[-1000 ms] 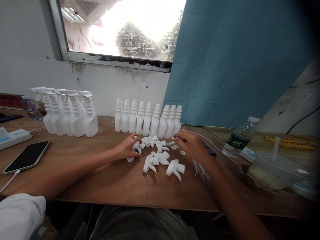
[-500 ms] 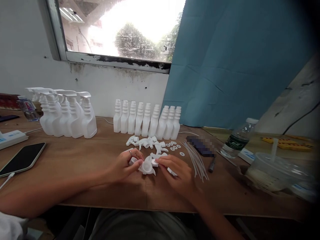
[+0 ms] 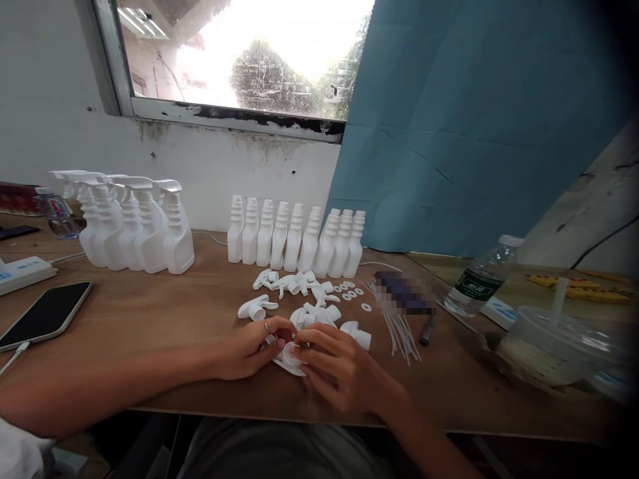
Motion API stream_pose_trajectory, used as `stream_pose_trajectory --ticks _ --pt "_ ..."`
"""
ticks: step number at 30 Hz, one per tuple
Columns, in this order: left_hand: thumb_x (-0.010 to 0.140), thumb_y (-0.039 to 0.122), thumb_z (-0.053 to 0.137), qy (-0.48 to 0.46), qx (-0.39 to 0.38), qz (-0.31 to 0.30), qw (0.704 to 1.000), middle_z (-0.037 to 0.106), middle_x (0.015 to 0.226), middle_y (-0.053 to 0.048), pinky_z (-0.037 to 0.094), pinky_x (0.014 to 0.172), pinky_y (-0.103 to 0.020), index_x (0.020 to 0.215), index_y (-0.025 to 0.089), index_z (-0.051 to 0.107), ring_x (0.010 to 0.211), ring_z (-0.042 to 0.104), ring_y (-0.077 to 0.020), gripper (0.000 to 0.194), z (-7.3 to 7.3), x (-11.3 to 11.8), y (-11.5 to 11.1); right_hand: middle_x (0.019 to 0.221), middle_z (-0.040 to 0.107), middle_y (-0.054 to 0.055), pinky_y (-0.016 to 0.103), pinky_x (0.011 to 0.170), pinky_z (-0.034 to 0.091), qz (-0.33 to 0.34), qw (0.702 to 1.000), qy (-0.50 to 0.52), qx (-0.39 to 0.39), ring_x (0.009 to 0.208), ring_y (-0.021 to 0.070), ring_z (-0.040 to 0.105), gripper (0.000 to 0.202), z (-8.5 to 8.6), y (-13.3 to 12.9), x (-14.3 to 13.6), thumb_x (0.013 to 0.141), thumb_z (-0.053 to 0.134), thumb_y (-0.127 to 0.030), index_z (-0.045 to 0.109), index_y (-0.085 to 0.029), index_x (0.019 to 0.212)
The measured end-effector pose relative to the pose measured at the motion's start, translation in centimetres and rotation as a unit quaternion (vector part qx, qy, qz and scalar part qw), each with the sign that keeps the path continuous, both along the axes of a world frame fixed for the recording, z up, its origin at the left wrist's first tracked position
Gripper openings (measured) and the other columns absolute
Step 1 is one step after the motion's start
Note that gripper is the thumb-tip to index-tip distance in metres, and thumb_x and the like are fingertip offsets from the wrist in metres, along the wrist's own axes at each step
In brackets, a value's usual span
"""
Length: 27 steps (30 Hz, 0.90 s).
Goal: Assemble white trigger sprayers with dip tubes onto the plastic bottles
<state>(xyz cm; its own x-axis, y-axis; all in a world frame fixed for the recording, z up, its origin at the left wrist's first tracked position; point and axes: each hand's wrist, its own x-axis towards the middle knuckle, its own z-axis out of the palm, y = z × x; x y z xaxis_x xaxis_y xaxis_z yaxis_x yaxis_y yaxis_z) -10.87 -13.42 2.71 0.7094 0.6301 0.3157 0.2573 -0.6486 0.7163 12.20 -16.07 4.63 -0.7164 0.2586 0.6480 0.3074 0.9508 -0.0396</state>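
Near the table's front edge, my left hand (image 3: pixel 252 347), a ring on one finger, is closed round a white spray head (image 3: pixel 291 362). The fingers of my right hand (image 3: pixel 334 362) are pressed together at the round opening of that same part; whether they pinch something small there is hidden. Just beyond my hands lie more loose white spray heads (image 3: pixel 299 283), one (image 3: pixel 255 307) off to the left and another (image 3: pixel 358 334) to the right. Several flat white rings (image 3: pixel 366 307) and a bundle of thin white tubes (image 3: pixel 402 332) rest further right.
White bottles without heads (image 3: pixel 280 236) stand in a row at the back. Bottles with spray heads (image 3: pixel 152 233) stand back left, behind a phone (image 3: pixel 47 314). On the right are a water bottle (image 3: pixel 476 283), a dark-handled tool (image 3: pixel 426 330) and a plastic cup (image 3: pixel 534 339).
Both hands have moved toward the front edge with the spray head. My right hand has shifted left, onto the part's opening, and more loose heads behind the hands now show.
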Motion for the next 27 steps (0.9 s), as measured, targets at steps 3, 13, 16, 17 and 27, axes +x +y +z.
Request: stream_pose_trajectory --ticks 3,13,16,17,27 --pt "0.093 0.036 0.052 0.007 0.035 -0.021 0.999 0.060 0.105 -0.007 0.049 0.064 -0.022 0.121 0.020 0.045 0.088 0.059 -0.0157 0.033 -0.3 -0.7 0.6 0.105 0.066 0.010 0.039 0.084 0.054 -0.008 1.000 0.002 -0.015 0.098 0.0216 0.061 0.021 -0.2 0.0 -0.1 0.089 0.056 -0.011 0.060 -0.017 0.108" --pt "0.091 0.038 0.055 0.072 0.223 -0.065 0.970 0.066 0.094 -0.007 0.047 0.072 -0.024 0.110 0.019 0.058 0.081 0.062 -0.0159 0.027 -0.5 -0.5 1.2 0.116 0.062 0.010 0.043 0.094 0.052 -0.038 0.996 -0.028 -0.076 0.109 0.0224 0.056 0.011 0.2 0.2 -0.1 0.091 0.057 -0.018 0.063 -0.020 0.100" --pt "0.092 0.038 0.054 0.074 0.209 -0.060 0.973 0.068 0.097 -0.008 0.047 0.073 -0.024 0.110 0.019 0.059 0.083 0.063 -0.0160 0.027 -0.5 -0.4 1.2 0.113 0.063 0.009 0.041 0.092 0.052 -0.031 0.995 -0.022 -0.089 0.108 0.0215 0.056 0.011 0.5 0.4 0.0 0.092 0.055 -0.015 0.065 -0.020 0.095" --pt "0.092 0.038 0.053 0.073 0.203 -0.059 0.975 0.068 0.098 -0.008 0.048 0.074 -0.024 0.110 0.019 0.059 0.084 0.064 -0.0159 0.026 -0.5 -0.4 1.2 0.112 0.063 0.009 0.041 0.091 0.052 -0.028 0.995 -0.021 -0.095 0.107 0.0213 0.056 0.012 0.5 0.4 0.0 0.092 0.055 -0.014 0.065 -0.020 0.094" --pt "0.093 0.037 0.052 0.073 0.192 -0.052 0.977 0.069 0.098 -0.007 0.047 0.071 -0.023 0.103 0.019 0.062 0.081 0.063 -0.0148 0.023 -0.6 -0.6 1.3 0.117 0.065 0.007 0.033 0.090 0.052 -0.068 0.983 -0.003 -0.168 0.108 0.0194 0.061 0.018 2.3 1.8 2.4 0.092 0.056 -0.021 0.069 -0.024 0.105"
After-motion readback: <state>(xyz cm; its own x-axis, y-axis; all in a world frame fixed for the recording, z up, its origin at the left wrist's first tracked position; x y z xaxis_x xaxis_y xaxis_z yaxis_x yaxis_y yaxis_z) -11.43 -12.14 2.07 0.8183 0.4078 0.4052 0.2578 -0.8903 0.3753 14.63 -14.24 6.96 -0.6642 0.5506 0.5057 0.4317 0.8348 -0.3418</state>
